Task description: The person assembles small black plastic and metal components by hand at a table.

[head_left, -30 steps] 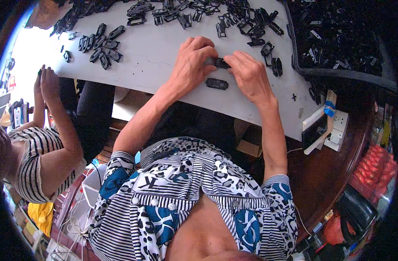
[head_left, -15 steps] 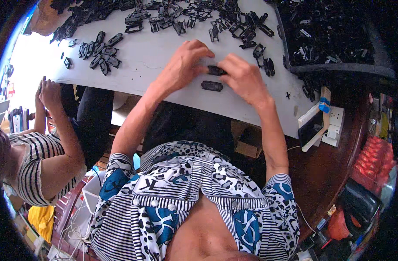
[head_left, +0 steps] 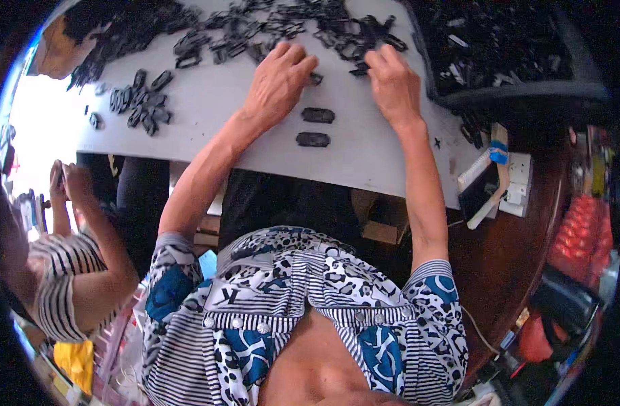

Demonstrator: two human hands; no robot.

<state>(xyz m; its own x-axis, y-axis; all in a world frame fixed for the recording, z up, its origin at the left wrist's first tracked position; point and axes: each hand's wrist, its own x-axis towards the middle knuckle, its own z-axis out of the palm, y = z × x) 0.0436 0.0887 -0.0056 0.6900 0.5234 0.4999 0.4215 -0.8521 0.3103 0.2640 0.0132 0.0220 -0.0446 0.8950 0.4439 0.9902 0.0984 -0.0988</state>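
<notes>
My left hand [head_left: 276, 86] is over the white tabletop with its fingers curled. A small black plastic part [head_left: 315, 78] shows at its fingertips, partly hidden by them. To the right, my right hand [head_left: 396, 84] has its fingers bent together at the near edge of the heap; what lies in them, if anything, is hidden. Between my forearms two oblong black plastic parts lie flat, one behind the other: the farther part [head_left: 319, 115] and the nearer part [head_left: 313, 139].
Many black parts [head_left: 256, 30] are heaped along the table's far side. A smaller cluster [head_left: 144, 101] lies at left. At far right stands a black bin [head_left: 513, 91] of parts. A brush [head_left: 497, 169] rests by a power strip [head_left: 520, 183]. Another person's hands [head_left: 72, 179] are at left.
My right hand has let go of the farther oblong part and moved away toward the heap. My left hand has shifted slightly left and farther out. The view has shifted a little.
</notes>
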